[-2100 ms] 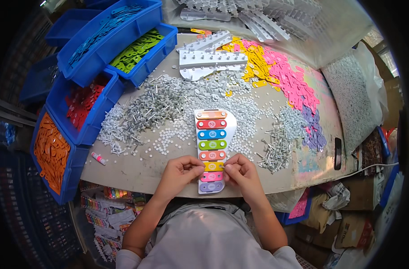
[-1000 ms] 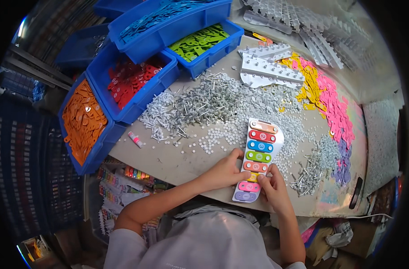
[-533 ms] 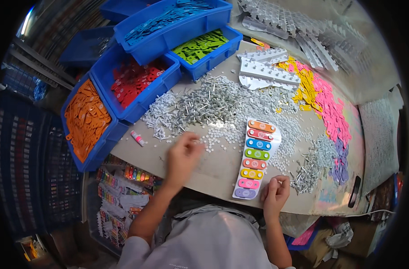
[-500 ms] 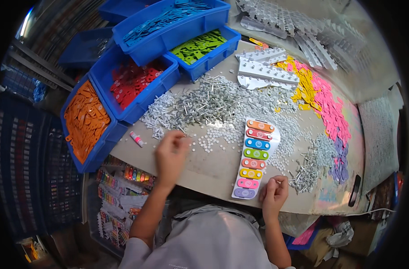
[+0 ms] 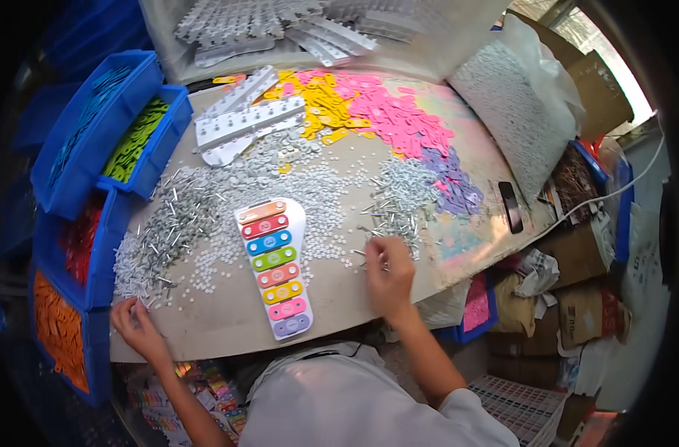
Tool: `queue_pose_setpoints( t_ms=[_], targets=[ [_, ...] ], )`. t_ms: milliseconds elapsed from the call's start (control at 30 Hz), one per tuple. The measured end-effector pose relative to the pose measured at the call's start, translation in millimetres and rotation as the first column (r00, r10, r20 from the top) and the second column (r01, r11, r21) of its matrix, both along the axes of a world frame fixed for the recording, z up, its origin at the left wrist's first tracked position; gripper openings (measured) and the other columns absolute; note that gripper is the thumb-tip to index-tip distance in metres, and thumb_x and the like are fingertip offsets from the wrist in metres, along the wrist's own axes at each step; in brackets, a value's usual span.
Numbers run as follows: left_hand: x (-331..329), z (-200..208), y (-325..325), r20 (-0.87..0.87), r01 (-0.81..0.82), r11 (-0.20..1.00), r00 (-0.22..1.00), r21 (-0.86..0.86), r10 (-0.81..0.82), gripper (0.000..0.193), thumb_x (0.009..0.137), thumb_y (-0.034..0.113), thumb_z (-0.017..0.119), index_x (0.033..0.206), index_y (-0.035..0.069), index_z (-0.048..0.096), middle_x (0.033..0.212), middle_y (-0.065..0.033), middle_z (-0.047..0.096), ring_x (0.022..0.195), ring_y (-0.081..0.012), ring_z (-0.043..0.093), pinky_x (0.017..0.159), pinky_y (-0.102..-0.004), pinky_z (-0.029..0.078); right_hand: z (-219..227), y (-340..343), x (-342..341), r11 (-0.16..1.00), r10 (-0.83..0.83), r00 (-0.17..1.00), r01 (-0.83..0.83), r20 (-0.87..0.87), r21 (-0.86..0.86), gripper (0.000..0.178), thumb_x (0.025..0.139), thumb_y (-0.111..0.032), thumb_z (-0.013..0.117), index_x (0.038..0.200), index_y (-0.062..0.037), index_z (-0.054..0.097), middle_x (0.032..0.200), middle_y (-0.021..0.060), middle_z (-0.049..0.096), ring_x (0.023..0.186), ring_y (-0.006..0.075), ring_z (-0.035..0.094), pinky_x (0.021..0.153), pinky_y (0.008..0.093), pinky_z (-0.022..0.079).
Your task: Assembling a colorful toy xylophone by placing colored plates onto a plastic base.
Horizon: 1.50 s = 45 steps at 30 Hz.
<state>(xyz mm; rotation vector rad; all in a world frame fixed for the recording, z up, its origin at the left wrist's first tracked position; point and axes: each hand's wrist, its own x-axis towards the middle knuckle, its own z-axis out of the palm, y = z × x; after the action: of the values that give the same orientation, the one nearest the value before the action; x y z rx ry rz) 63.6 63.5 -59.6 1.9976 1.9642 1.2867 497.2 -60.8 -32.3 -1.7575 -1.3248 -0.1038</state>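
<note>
A toy xylophone (image 5: 274,271) lies on the table in front of me, its several coloured bars set along a white base. White round caps sit at the ends of most bars; the pink and purple ones at the near end show none. My right hand (image 5: 389,277) is at the near edge of a heap of metal pins (image 5: 400,227), thumb and fingertips pinched together. Whatever is between them is too small to make out. Beside the white pins (image 5: 135,270) at the left edge, my left hand (image 5: 140,331) has its fingers curled in, their contents unclear.
Blue bins (image 5: 101,246) of coloured bars line the left side. White bases (image 5: 250,119), yellow bars (image 5: 321,104), pink bars (image 5: 399,119) and purple bars (image 5: 451,182) lie farther back. Loose white caps (image 5: 317,201) spread mid-table. A phone (image 5: 511,207) rests near the right edge, by a bulging bag (image 5: 511,104).
The view has swung to the right. My right hand has gone from beside the xylophone to the metal pins on the right; my left hand has shifted left toward the table's edge.
</note>
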Motion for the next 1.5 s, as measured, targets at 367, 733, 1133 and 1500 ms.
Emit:
queue_pose_setpoints(
  t_ms=[367, 733, 1133, 1500],
  targets=[
    [55.6, 16.2, -37.8, 0.519, 0.243, 0.967, 0.837, -0.071, -0.172, 0.011, 0.108, 0.012, 0.057, 0.115, 0.003, 0.056, 0.102, -0.0049, 0.06, 0.092, -0.013, 0.058, 0.083, -0.0275, 0.048, -8.2, -10.3, 164.4, 0.879, -0.393, 0.916, 0.401, 0.085, -0.258, 0.02, 0.098, -0.008, 0.059, 0.117, -0.002, 0.063, 0.107, 0.0174, 0.063, 0.095, 0.0353, 0.064, 0.082, 0.0436, 0.052],
    [112.4, 35.3, -77.3, 0.827, 0.588, 0.747, 0.555, -0.31, -0.093, 0.005, 0.095, 0.002, 0.07, 0.092, 0.002, 0.066, 0.076, -0.0015, 0.065, 0.066, -0.0083, 0.06, 0.061, -0.0227, 0.049, -17.9, 6.0, 170.2, 0.878, -0.349, 0.905, 0.407, 0.243, -0.251, 0.013, 0.096, -0.008, 0.063, 0.109, -0.0032, 0.064, 0.102, 0.0158, 0.066, 0.091, 0.0341, 0.065, 0.08, 0.043, 0.051],
    [137.6, 35.6, -71.7, 0.949, 0.884, 0.346, 0.295, -0.315, 0.11, 0.008, 0.096, 0.0, 0.068, 0.103, -0.003, 0.071, 0.081, -0.0086, 0.073, 0.066, -0.0092, 0.066, 0.055, -0.0198, 0.049, 40.9, -22.4, -13.4, 0.88, 0.046, 0.561, -0.415, -0.827, -0.232, 0.007, 0.101, -0.011, 0.065, 0.097, -0.007, 0.06, 0.074, -0.0076, 0.052, 0.063, 0.0008, 0.045, 0.055, 0.0197, 0.034],
    [148.5, 27.2, -64.1, 0.907, 0.857, 0.344, 0.42, -0.383, -0.037, 0.025, 0.098, 0.007, 0.069, 0.122, 0.0, 0.063, 0.079, -0.0037, 0.071, 0.067, -0.003, 0.059, 0.057, -0.0182, 0.042, 23.7, -16.3, -64.0, 0.735, -0.012, 0.236, -0.657, -0.972, -0.169, 0.013, 0.102, -0.013, 0.068, 0.097, -0.0052, 0.06, 0.072, -0.0103, 0.053, 0.064, -0.0031, 0.04, 0.057, 0.0179, 0.027]
  ],
)
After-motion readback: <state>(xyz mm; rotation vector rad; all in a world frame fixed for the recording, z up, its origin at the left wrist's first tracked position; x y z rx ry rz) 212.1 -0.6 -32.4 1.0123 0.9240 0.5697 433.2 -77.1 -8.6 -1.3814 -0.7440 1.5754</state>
